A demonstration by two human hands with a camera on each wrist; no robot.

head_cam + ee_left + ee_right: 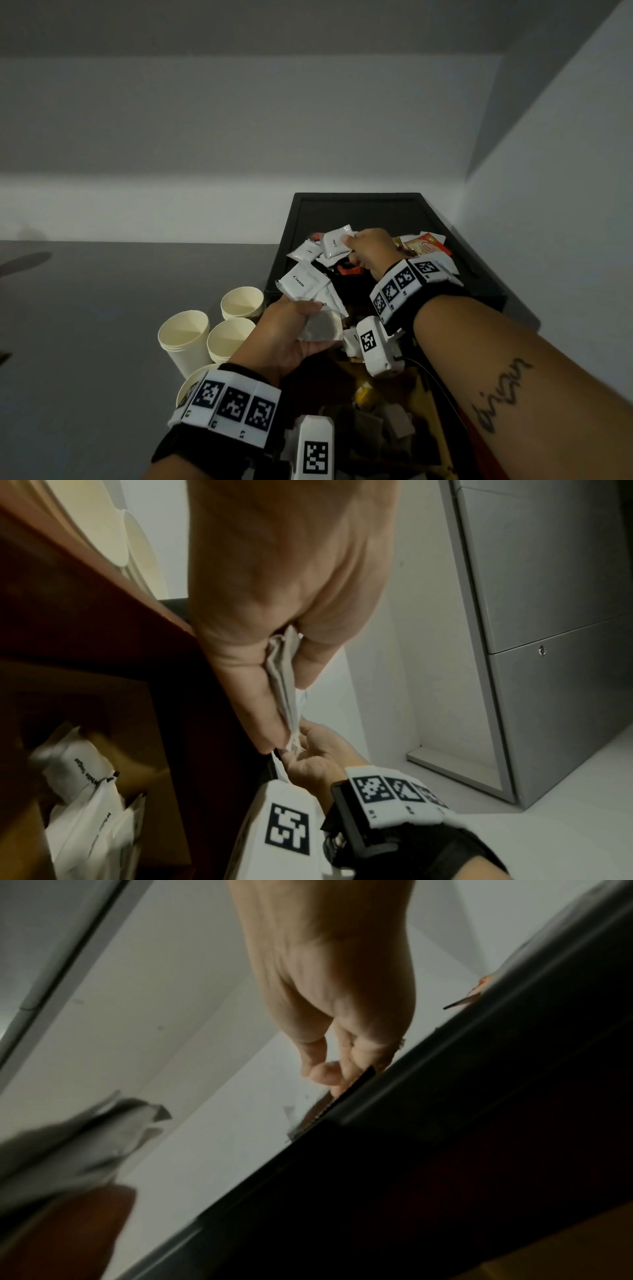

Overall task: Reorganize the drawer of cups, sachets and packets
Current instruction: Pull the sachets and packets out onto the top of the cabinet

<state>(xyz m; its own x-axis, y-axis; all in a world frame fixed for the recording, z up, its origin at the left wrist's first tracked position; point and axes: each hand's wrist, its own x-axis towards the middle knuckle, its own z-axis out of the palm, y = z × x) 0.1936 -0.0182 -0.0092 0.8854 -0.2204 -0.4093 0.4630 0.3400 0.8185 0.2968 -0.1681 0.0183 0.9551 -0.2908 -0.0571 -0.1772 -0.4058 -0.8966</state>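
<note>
My left hand (305,318) grips a fanned bundle of white sachets (303,284), one printed "Cream", with a greyish tea-bag packet at the bottom. The left wrist view shows the bundle (286,691) pinched edge-on between thumb and fingers of my left hand (260,669). My right hand (354,245) reaches over the black tray (359,202) and pinches the edge of a white sachet (334,243) among several loose sachets. In the right wrist view the curled fingers (322,1072) sit at the tray's rim (428,1069). An orange packet (428,246) lies at the tray's right.
Three cream paper cups (236,303) stand on the grey counter left of the tray, and a fourth rim shows behind my left wristband. Below my arms the wooden drawer (421,404) holds more sachets and packets. White walls close in behind and to the right.
</note>
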